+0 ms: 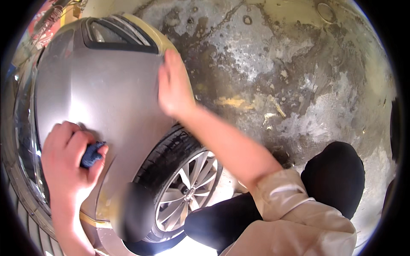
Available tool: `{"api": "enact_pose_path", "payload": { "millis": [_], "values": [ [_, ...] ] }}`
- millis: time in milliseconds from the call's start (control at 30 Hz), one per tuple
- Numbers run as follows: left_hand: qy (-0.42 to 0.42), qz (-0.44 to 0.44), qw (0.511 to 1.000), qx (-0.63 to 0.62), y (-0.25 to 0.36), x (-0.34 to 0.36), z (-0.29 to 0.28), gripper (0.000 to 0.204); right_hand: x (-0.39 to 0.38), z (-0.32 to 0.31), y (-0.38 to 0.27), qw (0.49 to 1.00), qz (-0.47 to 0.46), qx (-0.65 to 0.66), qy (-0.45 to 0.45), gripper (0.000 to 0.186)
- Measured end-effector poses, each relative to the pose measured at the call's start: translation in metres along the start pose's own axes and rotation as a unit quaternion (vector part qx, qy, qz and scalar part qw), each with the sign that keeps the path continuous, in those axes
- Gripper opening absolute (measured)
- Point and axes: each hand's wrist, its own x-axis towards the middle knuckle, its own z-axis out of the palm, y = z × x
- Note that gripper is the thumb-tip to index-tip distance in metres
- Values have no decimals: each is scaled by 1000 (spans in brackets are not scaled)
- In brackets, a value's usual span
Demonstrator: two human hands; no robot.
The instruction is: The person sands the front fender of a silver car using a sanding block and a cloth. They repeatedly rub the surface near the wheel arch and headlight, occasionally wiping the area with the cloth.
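A silvery grey car body panel point(115, 85) fills the left side of the view, with a bright light reflection on it. Low on that panel, my left hand point(70, 155) is closed round a bunched dark blue cloth point(91, 155). Farther up, my right hand point(174, 87) lies on the panel's right edge, fingers stretched out and slightly blurred, holding nothing. Beneath my right forearm is the car's wheel, with a black tyre point(164, 153) and a silver spoked rim point(190, 194).
A blurred dark rounded shape point(137, 212) partly covers the tyre. My bent knees point(337, 179) in black trousers are close to the wheel. Stained, worn concrete floor point(273, 85) spreads to the right. A side window point(115, 34) sits at the panel's far end; a car lamp point(34, 149) curves along the left.
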Motion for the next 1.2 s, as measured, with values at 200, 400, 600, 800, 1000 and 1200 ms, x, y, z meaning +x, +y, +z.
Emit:
{"api": "enact_pose_path", "payload": {
  "millis": [200, 400, 600, 800, 1000, 1200],
  "values": [
    [-11, 4, 1000, 8, -4, 5, -7, 27, -46, 7, -36, 991, -35, -92, -89, 66],
    [-3, -1, 1000, 3, 1, 0, -1, 25, 26, -13, -3, 994, 72, 17, -83, 63],
    [-17, 7, 1000, 9, -4, -1, -4, 28, -104, 7, -9, 999, -12, -34, -32, 66],
    [10, 1, 1000, -5, 1, 1, -1, 25, -79, -3, 10, 998, -52, -9, -40, 64],
    [-18, -9, 1000, -2, -4, 0, -1, 24, -66, 1, 20, 999, -29, 37, 6, 59],
    [30, 0, 999, 13, -1, -2, -4, 23, -18, -22, 46, 982, 180, 46, 17, 55]
  ]
}}
